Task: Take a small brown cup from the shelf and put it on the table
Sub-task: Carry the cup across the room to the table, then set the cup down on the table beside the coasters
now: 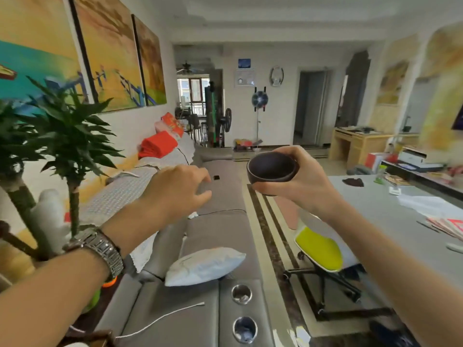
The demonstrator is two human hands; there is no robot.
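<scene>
My right hand [304,182] holds a small dark brown cup [271,169] in the air at the middle of the view, fingers wrapped around its far side and thumb under its base. The cup is tilted so that its empty inside faces me. It hangs above the floor strip between the sofa and the grey table [390,216], left of the table's near edge. My left hand [179,191], with a metal watch on the wrist, floats over the sofa with its fingers loosely curled and nothing in it. No shelf is in view.
A grey sofa [220,229] with a white pillow [204,265] runs along the left. Potted plants [65,136] stand at the near left. A yellow-green rolling chair [320,249] sits against the table, which carries papers [426,205], books and a dark object [353,182].
</scene>
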